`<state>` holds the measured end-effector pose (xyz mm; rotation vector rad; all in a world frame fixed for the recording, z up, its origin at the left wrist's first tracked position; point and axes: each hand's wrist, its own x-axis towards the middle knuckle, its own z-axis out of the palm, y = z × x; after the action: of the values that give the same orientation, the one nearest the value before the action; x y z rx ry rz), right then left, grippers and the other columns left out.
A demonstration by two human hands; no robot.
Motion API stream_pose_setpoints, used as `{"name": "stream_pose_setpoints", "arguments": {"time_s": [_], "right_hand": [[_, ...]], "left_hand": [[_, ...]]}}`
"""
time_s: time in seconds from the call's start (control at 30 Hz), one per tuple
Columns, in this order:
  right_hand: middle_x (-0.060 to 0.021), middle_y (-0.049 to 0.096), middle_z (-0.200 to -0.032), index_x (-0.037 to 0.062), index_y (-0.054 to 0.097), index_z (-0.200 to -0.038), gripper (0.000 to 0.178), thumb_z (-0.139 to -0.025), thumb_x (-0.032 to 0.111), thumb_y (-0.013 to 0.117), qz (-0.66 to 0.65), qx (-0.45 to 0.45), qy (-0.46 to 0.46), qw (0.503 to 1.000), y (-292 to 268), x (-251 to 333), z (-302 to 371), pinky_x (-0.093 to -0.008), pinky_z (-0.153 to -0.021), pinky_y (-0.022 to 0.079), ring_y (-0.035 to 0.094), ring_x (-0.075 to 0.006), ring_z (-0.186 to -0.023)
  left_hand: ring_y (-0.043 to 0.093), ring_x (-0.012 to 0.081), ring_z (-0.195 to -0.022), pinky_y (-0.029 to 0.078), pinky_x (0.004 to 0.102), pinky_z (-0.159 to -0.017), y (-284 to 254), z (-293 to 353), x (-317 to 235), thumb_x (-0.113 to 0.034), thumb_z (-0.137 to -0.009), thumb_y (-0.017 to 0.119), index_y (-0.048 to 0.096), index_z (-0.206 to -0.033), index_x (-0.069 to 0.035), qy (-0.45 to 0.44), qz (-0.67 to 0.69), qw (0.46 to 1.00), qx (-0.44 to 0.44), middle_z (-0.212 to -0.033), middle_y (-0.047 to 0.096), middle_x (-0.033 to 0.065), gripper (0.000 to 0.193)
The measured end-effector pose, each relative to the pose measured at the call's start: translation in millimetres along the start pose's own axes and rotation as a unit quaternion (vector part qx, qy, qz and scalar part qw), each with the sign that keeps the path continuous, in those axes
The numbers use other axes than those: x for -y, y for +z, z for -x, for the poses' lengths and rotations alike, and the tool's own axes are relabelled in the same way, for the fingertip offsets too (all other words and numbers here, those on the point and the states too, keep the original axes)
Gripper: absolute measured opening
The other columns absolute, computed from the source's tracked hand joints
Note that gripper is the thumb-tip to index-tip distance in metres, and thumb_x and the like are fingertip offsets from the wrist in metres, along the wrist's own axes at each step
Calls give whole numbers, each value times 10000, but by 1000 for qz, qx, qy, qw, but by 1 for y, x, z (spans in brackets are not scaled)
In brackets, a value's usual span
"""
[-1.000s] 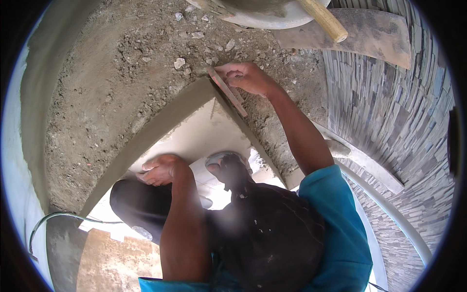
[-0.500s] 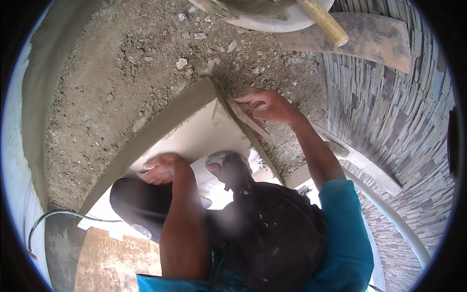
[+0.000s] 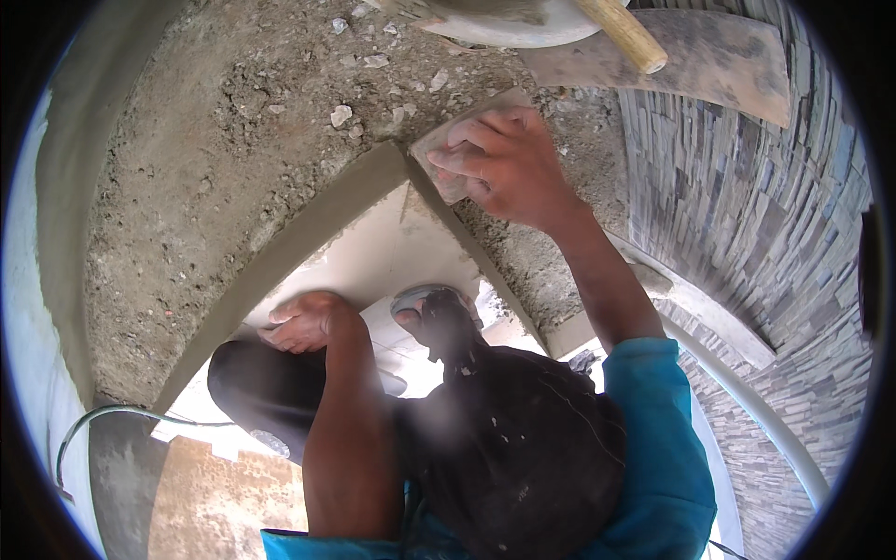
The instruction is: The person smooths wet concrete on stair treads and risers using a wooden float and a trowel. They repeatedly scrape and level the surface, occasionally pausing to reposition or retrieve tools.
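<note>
Right hand (image 3: 509,163): your fingers lie spread flat over a small rectangular float (image 3: 457,149), pressing it against the rough ground at the corner where two smooth cement edges (image 3: 322,219) meet. The float sits at 12 o'clock from your knees, tilted, with its lower end touching the corner.

Left hand (image 3: 303,322): it rests knuckles-up on your dark trouser knee (image 3: 252,387), fingers loosely curled and holding nothing.

At 1 o'clock from the float, a wooden handle (image 3: 623,35) lies across a flat metal blade (image 3: 709,61), near a pale basin (image 3: 504,26). Loose stones (image 3: 342,116) lie at 9 o'clock from the float. A stone-clad wall (image 3: 775,233) stands at 3 o'clock.
</note>
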<state>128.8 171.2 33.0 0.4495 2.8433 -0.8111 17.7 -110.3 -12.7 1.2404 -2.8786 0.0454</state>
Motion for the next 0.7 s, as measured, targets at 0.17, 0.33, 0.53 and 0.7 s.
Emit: {"name": "stream_pose_setpoints", "arguments": {"time_s": [0.17,0.33,0.53,0.7], "right_hand": [[92,653,-1113,286,771,-1123,428,-733,111,758,24,1,-14,1000,7,7,1,-442,-993,365,583,-143,-1103],[54,668,-1101,253,771,-1151,447,-750,61,723,43,85,-32,995,-11,20,17,-413,-952,445,619,-171,-1057],[-20,673,-1080,153,716,-1280,496,-806,28,648,-385,25,195,902,9,-16,10,-321,-827,559,663,-169,-951],[-75,735,-1203,102,677,-1347,457,-896,60,615,-484,60,322,811,64,-25,-18,-327,-984,524,682,-170,-1063]], "left_hand": [[478,427,-1287,404,555,-1076,1,-4,2,-484,-1084,270,393,-1489,-62,4,-1,1000,-3,-1414,472,226,598],[483,428,-1281,408,561,-1075,-6,1,-7,-471,-1083,274,388,-1490,-53,-26,0,1000,3,-1398,478,230,595],[486,426,-1275,411,559,-1070,0,-6,3,-451,-1081,266,380,-1486,-25,-22,15,1000,15,-1407,470,241,599],[479,426,-1296,399,553,-1086,3,-4,3,-442,-1083,259,382,-1485,-22,9,20,1000,-6,-1443,460,243,594]]}}
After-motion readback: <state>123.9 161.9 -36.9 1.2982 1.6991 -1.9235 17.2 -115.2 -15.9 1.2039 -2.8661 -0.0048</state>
